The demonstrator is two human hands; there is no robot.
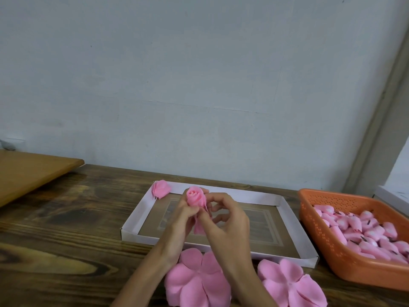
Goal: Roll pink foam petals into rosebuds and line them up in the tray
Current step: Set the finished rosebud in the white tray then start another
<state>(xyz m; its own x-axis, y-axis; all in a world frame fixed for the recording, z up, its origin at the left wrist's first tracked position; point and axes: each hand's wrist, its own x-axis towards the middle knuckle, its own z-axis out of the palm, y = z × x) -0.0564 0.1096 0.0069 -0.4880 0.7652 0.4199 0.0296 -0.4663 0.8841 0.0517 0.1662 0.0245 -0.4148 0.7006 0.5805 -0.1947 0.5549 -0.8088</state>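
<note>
A rolled pink foam rosebud [195, 196] is held upright over the shallow white cardboard tray [292, 222]. My left hand [180, 220] grips its lower part from the left. My right hand [223, 220] pinches its hanging petal ends from the right. One finished pink rosebud [161, 188] lies in the tray's far left corner. Two flat pink flower-shaped petal sheets lie on the wooden table in front of the tray, one [197, 282] under my wrists and one [290, 283] to the right.
An orange perforated plastic basket [327, 238] at the right holds several pink foam pieces [363, 233]. A lighter wooden board [31, 171] lies at the far left. A pale wall rises behind the dark wooden table [66, 235].
</note>
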